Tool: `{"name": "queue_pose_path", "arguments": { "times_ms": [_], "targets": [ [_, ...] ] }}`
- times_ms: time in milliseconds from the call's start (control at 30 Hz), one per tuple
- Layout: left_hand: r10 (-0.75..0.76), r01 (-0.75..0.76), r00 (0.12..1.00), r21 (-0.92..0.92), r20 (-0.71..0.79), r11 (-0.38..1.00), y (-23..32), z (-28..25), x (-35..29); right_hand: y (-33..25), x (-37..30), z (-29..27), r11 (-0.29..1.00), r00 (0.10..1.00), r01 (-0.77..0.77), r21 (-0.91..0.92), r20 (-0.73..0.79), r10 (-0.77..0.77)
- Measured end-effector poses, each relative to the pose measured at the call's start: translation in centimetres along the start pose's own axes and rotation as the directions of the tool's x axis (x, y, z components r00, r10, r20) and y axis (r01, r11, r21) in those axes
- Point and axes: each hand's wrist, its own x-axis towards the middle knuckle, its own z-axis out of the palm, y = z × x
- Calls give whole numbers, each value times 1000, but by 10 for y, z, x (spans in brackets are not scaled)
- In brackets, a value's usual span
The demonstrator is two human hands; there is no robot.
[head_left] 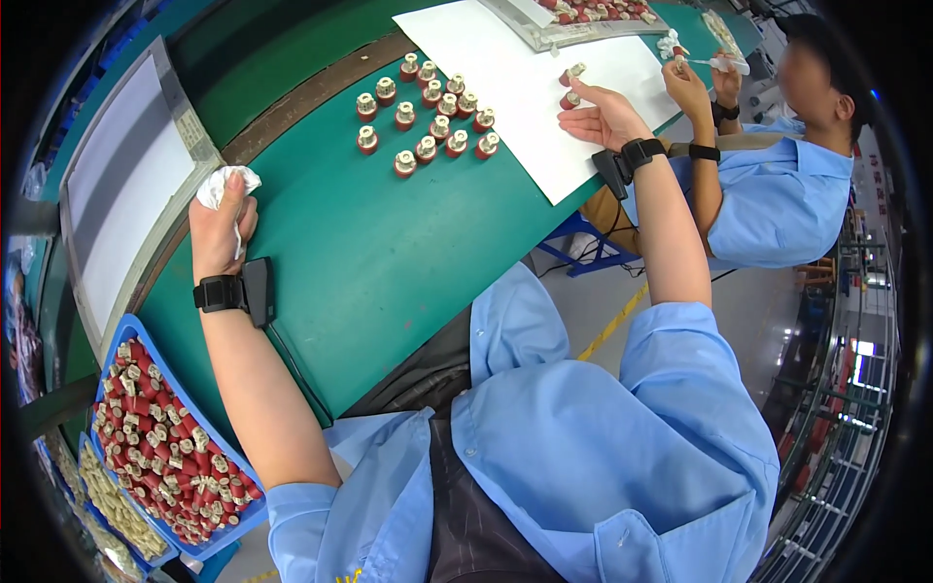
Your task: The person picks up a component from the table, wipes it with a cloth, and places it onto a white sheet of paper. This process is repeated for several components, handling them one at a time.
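Observation:
My left hand (222, 219) is closed around a crumpled white cloth (229, 185) above the green tabletop, beside a framed white panel. Over at the right, my right hand (610, 119) reaches across a white sheet (515, 107) with its fingers stretched and apart. Close to its thumb and fingertips lies a small red part with a metal top (570, 100); whether they touch is hard to tell. A second such part (575, 72) lies just beyond. Between my hands, several similar red parts (404, 118) stand upright in loose rows on the green table (389, 248).
A blue bin (219, 437) full of red parts sits at my lower left, near another bin of pale pieces (117, 496). The framed panel (131, 185) leans at left. A framed tray (583, 31) of parts lies far right. Beside me a co-worker (768, 194) handles a part.

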Motion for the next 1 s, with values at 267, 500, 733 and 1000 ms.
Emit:
{"name": "queue_pose_path", "arguments": {
  "times_ms": [267, 500, 733, 1000],
  "targets": [
    [15, -16, 999, 29, 29, 999, 0, -2, 1, -1, 0, 0, 999, 1000, -23, 39, 5, 23],
    [27, -29, 998, 44, 55, 999, 1, 1, -3, -10, -31, 34, 997, 993, -10, 71, 121, 1],
    [16, -17, 999, 23, 48, 1000, 3, 4, -3, -16, -39, 77, 988, 978, -9, -154, 204, 41],
    [22, -21, 999, -7, 42, 1000, 6, 4, -4, -21, -48, 66, 979, 990, 105, -177, 115, -85]
  ]
}}
